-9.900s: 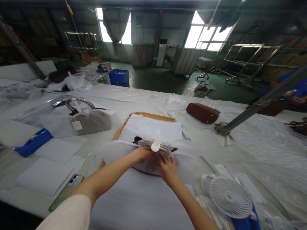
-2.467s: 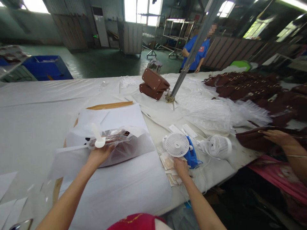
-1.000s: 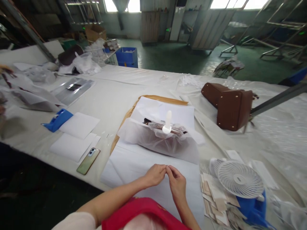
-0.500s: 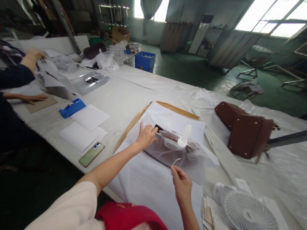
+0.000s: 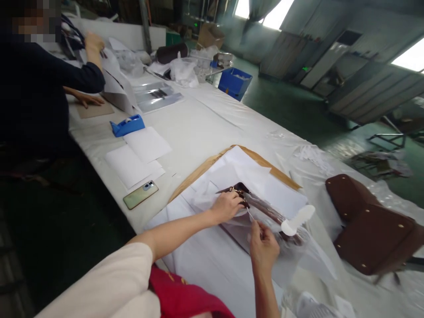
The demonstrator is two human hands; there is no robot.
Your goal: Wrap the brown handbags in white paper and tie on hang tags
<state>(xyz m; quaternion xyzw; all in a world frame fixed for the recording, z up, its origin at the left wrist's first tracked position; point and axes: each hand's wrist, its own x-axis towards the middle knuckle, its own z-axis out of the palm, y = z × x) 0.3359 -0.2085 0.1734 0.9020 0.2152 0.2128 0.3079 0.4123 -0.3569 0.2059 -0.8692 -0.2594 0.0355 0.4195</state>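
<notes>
My left hand [image 5: 228,206] is closed, its fingers curled over the end of a dark brown strap [image 5: 244,187] with gold-coloured metal hardware [image 5: 233,190]. My right hand [image 5: 264,247] pinches a thin white string [image 5: 250,215], whose far end reaches the strap beside my left fingertips. The rest of the strap bundle [image 5: 265,209] lies in clear plastic, with a white paper-like strip [image 5: 298,221] on its right part. Beneath are white sheets [image 5: 238,161] and brown paper [image 5: 195,170]. My fingers partly hide the joint between string and strap.
Two brown leather bags [image 5: 377,238] lie at the right. A phone [image 5: 141,195], white papers [image 5: 130,165] and a blue tape dispenser [image 5: 128,125] lie on the left. Farther off, a co-worker's hand [image 5: 89,99] rests on a brown board [image 5: 96,110]. A blue bin [image 5: 234,83] stands beyond the table.
The view has turned left. My left hand has closed on the strap end, which now shows its metal hardware. My right hand has brought the string up to it.
</notes>
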